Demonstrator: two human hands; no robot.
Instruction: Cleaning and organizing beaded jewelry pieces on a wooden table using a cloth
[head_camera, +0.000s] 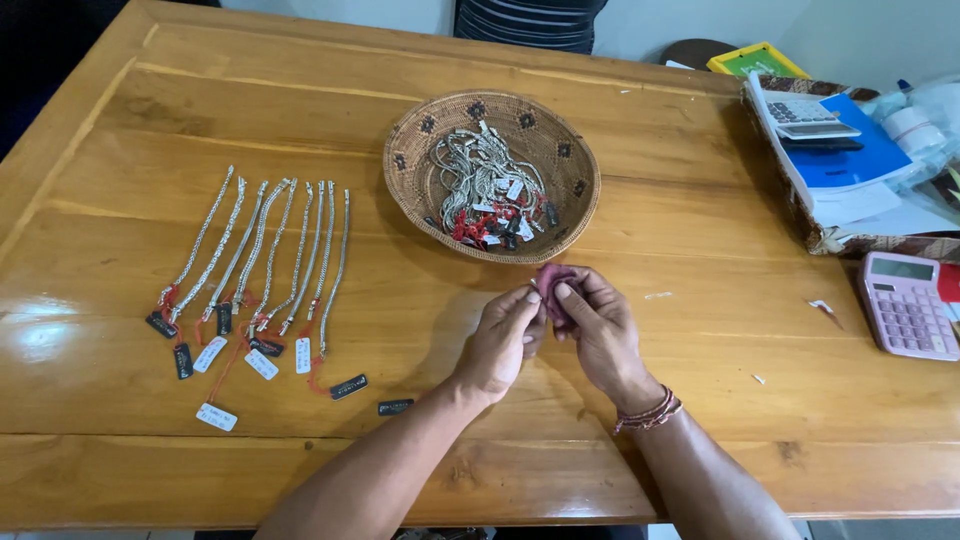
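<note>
My left hand (503, 337) and my right hand (598, 327) meet just in front of a woven basket (412, 195). A small dark red cloth (550, 281) is pinched in my right hand's fingers. My left hand's fingertips pinch a small thin piece right against the cloth; it is too small to tell what it is. The basket holds a tangle of silver chains (482, 180) with red strings and tags. To the left, several silver bracelets (268, 250) lie in a row on the wooden table (700, 250), each with a tag.
A pink calculator (908, 303) lies at the right edge. Behind it sits a patterned tray (830, 238) with a blue booklet (845, 160) and a grey calculator (815, 117). A person in a striped top (528, 22) sits across the table. A loose black tag (395, 406) lies near my left wrist.
</note>
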